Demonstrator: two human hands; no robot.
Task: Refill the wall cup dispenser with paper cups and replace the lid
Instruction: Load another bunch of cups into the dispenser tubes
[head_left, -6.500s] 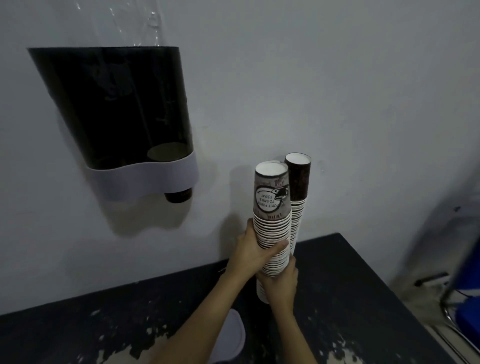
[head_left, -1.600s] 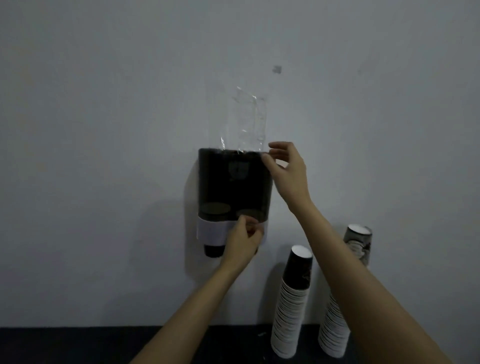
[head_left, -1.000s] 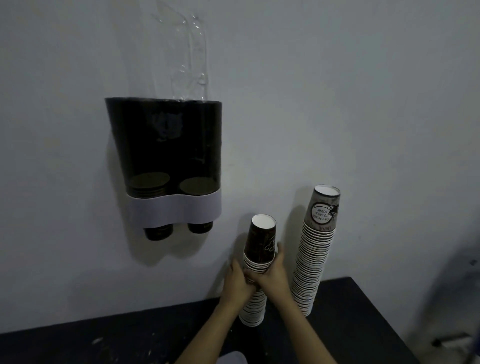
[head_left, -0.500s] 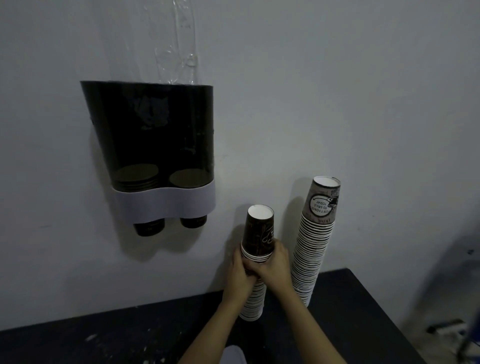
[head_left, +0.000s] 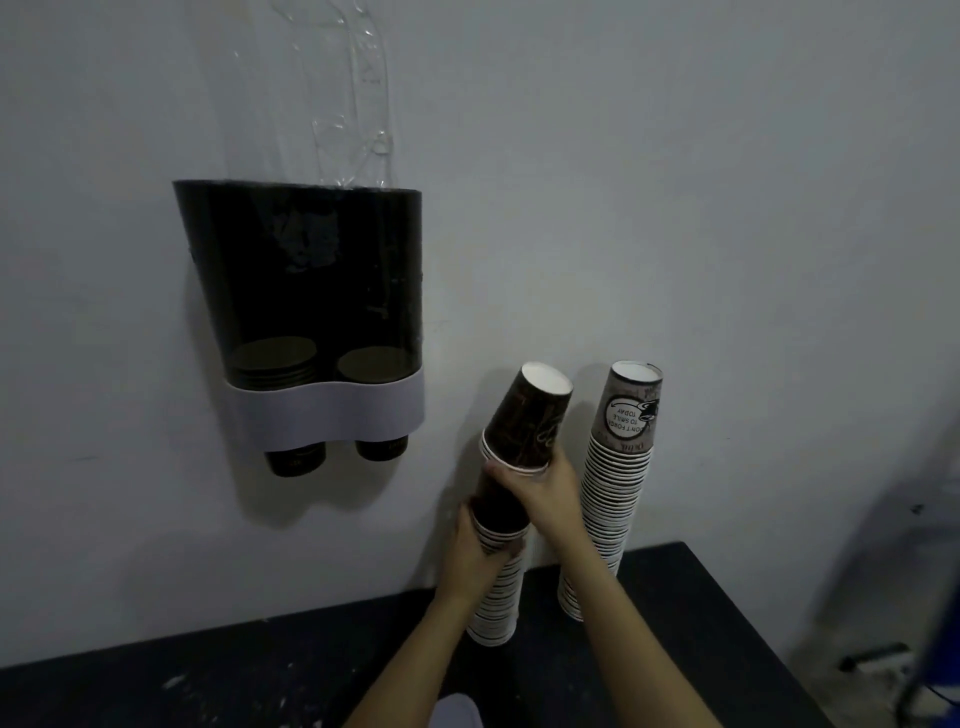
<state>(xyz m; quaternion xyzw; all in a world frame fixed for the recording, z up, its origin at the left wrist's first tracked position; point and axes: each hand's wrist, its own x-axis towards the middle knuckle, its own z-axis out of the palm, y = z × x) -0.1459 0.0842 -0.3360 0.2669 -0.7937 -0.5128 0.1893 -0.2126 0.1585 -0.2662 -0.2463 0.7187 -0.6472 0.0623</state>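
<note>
A dark wall cup dispenser (head_left: 306, 291) with a white lower band hangs on the wall at left, its top open, with a few cups low in both of its tubes. Two upside-down stacks of paper cups stand on the black table. My left hand (head_left: 475, 556) grips the left stack (head_left: 496, 597) near its top. My right hand (head_left: 545, 488) holds a few dark cups (head_left: 527, 421) tilted up off that stack. The taller right stack (head_left: 618, 499) stands untouched. A white lid (head_left: 460, 714) shows partly at the bottom edge, behind my left arm.
The black table (head_left: 691, 623) has worn paint and ends at right, where a floor and a blue object (head_left: 943, 649) show. Clear plastic film (head_left: 358, 93) hangs on the wall above the dispenser.
My right hand has lifted and tilted the top few cups away from the left stack, while my left hand slid down and holds the rest of that stack in place.
</note>
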